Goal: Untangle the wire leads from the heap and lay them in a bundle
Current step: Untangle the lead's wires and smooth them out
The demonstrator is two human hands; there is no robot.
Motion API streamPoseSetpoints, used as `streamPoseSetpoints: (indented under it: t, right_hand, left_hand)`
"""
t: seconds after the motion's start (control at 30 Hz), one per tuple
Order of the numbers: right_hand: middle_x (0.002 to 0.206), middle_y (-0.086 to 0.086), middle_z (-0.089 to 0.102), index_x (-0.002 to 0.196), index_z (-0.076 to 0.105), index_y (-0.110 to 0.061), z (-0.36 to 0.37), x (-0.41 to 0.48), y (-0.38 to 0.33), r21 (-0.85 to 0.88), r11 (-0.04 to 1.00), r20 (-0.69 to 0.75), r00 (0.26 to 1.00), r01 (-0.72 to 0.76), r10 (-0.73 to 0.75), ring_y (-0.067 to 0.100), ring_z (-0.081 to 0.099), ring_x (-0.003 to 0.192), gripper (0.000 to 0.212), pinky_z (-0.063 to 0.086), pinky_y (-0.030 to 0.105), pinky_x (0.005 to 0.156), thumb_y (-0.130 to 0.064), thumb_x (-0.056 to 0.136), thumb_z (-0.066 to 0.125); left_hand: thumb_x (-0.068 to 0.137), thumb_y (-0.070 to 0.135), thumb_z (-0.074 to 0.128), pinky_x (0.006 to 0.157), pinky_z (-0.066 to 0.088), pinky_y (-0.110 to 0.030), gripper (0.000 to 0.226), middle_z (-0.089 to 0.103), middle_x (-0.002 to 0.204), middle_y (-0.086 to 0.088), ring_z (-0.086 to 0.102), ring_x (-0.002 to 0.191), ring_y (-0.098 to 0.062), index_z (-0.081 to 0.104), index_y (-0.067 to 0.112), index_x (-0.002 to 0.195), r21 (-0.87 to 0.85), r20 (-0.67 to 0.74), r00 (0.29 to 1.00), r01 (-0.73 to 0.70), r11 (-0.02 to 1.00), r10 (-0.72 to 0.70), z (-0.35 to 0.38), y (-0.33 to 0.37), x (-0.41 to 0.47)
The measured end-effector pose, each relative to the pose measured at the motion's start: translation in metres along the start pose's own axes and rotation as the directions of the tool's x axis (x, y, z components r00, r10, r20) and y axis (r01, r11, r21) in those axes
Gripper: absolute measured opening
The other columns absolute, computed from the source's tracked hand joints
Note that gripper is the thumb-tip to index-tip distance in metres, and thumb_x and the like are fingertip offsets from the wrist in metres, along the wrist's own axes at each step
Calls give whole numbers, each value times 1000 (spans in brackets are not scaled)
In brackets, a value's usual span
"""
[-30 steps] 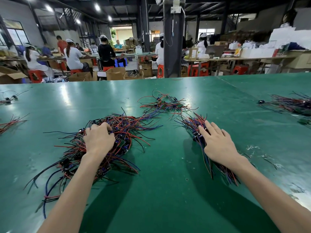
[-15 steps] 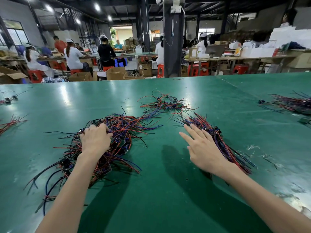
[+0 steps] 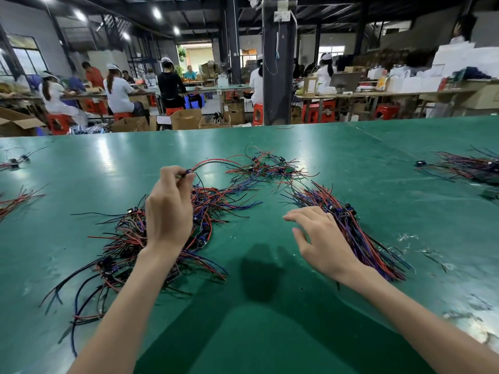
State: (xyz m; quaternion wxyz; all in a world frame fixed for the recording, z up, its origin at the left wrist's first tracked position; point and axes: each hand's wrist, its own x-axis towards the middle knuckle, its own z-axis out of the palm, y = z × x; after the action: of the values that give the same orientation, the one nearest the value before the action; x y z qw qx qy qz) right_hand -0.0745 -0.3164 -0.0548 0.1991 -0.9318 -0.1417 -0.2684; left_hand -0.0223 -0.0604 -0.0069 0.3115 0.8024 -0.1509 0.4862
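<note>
Thin red, blue and black wire leads (image 3: 127,238) are lying heaped on green tabletop (image 3: 270,333): likely light, limp, snagging. Left hand (image 3: 168,211) is pinching one red lead (image 3: 213,161) by its dark connector, probably the surest hold; right hand (image 3: 321,238) is hovering empty, fingers spread, beside bundle (image 3: 359,238).

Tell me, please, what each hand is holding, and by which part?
The left hand pinches one red wire lead by its dark end piece, above the heap. The right hand, fingers spread, holds nothing.

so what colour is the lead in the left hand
Red lead, pinched by left hand; head view.
</note>
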Motion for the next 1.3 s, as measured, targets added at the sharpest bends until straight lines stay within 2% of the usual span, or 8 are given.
streamPoseSetpoints:
  t: [0.07,0.17,0.3,0.43,0.77,0.9,1.1,1.3]
  right_hand:
    - [105,0,69,105,71,-11,-3,1,-9,288,953,17,995,-99,99,15,57,105,19,41,26,94,-8,90,60]
    - [88,0,74,90,74,-12,-8,3,-22,700,647,201,953,-302,228,8,65,84,17,48,15,75,-11,93,57]
    - [83,9,70,86,71,-7,-7,5,-28,868,288,323,901,-404,290,12,64,71,22,50,23,63,-18,93,52]
    - [84,14,70,86,70,-5,-11,9,-22,893,117,365,852,-435,376,25,59,77,23,52,25,59,-9,94,50]
    - [80,12,68,82,72,-4,-15,10,-19,879,63,420,829,-473,369,19,60,73,14,53,23,59,-4,87,60]
    - [73,8,70,77,72,-7,-14,9,-18,852,54,469,805,-520,364,17,64,64,15,54,24,57,-3,86,61]
    - [72,6,69,84,69,-1,-12,5,-20,794,56,568,771,-606,290,15,63,62,9,57,31,58,-2,85,60]
    - [65,12,66,79,68,1,-11,3,-23,768,62,604,753,-637,263,15,62,53,13,56,30,53,0,87,58]
  left_hand:
    - [96,21,54,53,48,-34,24,66,78,-13,60,61,-25,53,-2,97,-78,13,997,-74,994,75,6,21,-8]
    - [90,23,62,61,51,-37,22,65,82,-8,61,69,-22,57,2,94,-216,97,986,-108,970,132,20,51,-28]
    - [84,20,70,67,44,-24,19,64,81,-2,53,72,-11,58,6,92,-302,254,955,-76,950,156,35,79,-57]
    - [83,21,71,67,45,-25,23,65,90,4,51,65,-8,58,9,97,-355,383,917,34,934,112,40,87,-72]
    - [77,16,77,43,54,-30,34,66,77,-1,61,58,-12,51,21,97,-451,554,819,447,772,-150,42,89,-73]
    - [88,23,65,47,53,-33,8,69,73,-1,61,61,-11,61,18,91,-489,680,662,729,479,-315,42,88,-66]
    - [88,19,64,56,42,-15,13,66,69,12,53,60,4,73,20,79,-375,799,507,841,391,-323,43,81,-59]
    - [88,16,64,59,39,-16,13,68,77,-1,55,70,-6,74,19,81,-384,812,502,844,375,-299,45,76,-60]
